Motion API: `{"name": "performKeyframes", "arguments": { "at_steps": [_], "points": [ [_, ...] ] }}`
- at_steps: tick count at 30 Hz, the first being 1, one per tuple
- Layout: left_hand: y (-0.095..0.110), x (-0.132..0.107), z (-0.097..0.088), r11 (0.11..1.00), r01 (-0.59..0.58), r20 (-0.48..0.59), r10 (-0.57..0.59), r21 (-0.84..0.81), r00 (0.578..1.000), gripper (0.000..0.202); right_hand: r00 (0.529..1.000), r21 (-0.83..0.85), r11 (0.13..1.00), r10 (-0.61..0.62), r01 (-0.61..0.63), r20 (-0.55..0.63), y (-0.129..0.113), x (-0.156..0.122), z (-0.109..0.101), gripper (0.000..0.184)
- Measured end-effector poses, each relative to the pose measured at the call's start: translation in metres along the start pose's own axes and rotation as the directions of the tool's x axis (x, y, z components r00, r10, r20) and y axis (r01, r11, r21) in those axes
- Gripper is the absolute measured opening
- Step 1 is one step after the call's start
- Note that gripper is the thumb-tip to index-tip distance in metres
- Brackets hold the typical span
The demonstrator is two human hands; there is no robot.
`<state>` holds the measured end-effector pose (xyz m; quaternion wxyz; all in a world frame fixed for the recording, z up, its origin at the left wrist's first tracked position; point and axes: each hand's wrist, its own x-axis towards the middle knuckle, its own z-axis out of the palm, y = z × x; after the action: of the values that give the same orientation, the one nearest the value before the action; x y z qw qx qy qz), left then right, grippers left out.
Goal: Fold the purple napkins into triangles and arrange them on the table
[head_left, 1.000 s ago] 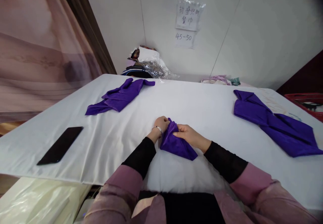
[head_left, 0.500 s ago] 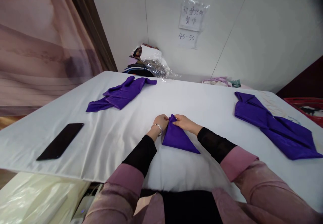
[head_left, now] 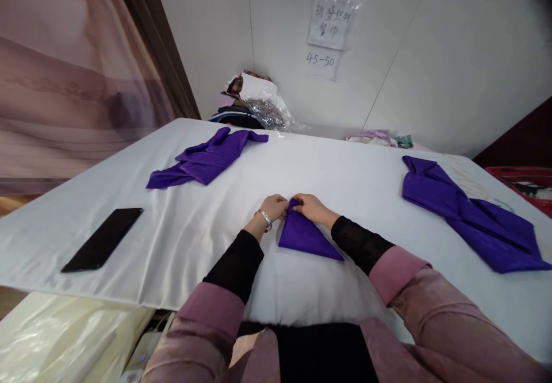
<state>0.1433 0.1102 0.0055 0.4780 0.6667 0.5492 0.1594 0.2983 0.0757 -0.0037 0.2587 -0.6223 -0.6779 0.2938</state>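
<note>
A purple napkin (head_left: 304, 236) folded into a triangle lies flat on the white tablecloth (head_left: 353, 193) in front of me. My left hand (head_left: 273, 206), with a silver bracelet at the wrist, pinches the napkin's far tip from the left. From the right, my right hand (head_left: 313, 208) pinches the same tip, its fingers curled. Both hands meet at the top corner of the triangle.
A black phone (head_left: 104, 238) lies near the table's left front edge. Crumpled purple cloths lie at the far left (head_left: 206, 159) and at the right (head_left: 468, 212). Bagged fabrics (head_left: 254, 102) are piled by the wall. A red crate (head_left: 524, 180) stands at far right.
The napkin, bunched up between my hands a second ago, now lies flat as a triangle. Both hands have moved forward to its far tip.
</note>
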Motion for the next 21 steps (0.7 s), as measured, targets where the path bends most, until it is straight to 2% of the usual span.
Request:
{"name": "performKeyframes", "arguments": {
  "at_steps": [7, 13, 18, 21],
  "points": [
    [-0.004, 0.001, 0.01, 0.992, -0.076, -0.053, 0.081, 0.101, 0.995, 0.021, 0.996, 0.091, 0.992, -0.08, 0.082, -0.033, 0.01, 0.005, 0.003, 0.023],
    [-0.005, 0.002, 0.012, 0.981, -0.074, -0.086, 0.091, 0.18, 0.992, 0.025, 0.988, 0.179, 0.972, -0.146, 0.153, -0.056, 0.011, 0.009, 0.003, 0.019],
    [-0.002, -0.001, 0.011, 0.965, -0.072, -0.09, 0.097, 0.252, 0.991, 0.031, 0.984, 0.11, 0.979, -0.165, 0.172, -0.064, 0.018, 0.016, 0.006, 0.018],
    [-0.002, -0.002, 0.011, 0.955, -0.065, -0.094, 0.096, 0.29, 0.991, 0.03, 0.986, 0.009, 0.987, -0.158, 0.158, -0.045, 0.019, 0.023, -0.004, 0.032]
  ]
}}
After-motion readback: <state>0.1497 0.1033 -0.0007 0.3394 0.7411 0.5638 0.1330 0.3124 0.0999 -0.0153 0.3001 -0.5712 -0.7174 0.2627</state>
